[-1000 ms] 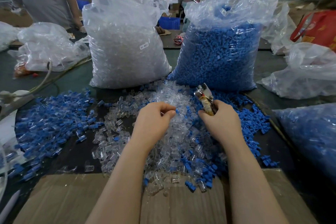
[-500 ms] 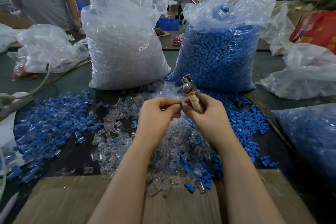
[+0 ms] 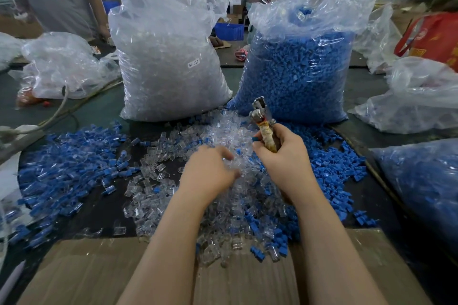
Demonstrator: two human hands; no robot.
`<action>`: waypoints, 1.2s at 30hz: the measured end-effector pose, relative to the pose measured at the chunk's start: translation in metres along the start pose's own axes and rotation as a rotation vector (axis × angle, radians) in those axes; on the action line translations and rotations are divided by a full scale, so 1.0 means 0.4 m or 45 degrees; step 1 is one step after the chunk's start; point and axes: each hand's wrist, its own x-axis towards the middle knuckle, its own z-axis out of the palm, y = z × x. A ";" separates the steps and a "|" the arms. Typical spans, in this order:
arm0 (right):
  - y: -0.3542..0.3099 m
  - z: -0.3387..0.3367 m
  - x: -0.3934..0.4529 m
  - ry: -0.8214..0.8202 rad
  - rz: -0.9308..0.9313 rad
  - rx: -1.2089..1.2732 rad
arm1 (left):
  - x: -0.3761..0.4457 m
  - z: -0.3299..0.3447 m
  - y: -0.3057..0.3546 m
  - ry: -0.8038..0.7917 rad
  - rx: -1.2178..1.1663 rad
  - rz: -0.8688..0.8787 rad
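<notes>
Right hand (image 3: 285, 158) is gripping a metal tool (image 3: 262, 119), with the taped handle in its fist and the shiny head pointing up. A tiny blue piece (image 3: 255, 139) is sitting at its thumb tip. Left hand (image 3: 208, 171) is lying on the pile of clear pieces (image 3: 223, 126) with bent fingers, but it is blurry, so I cannot tell if it is holding anything. Two big bags are standing behind the pile, a clear bag (image 3: 168, 57) and a blue bag (image 3: 297, 69).
</notes>
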 end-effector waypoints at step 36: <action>-0.015 0.001 -0.003 0.043 0.015 0.233 | 0.006 -0.018 0.007 0.002 -1.732 -0.146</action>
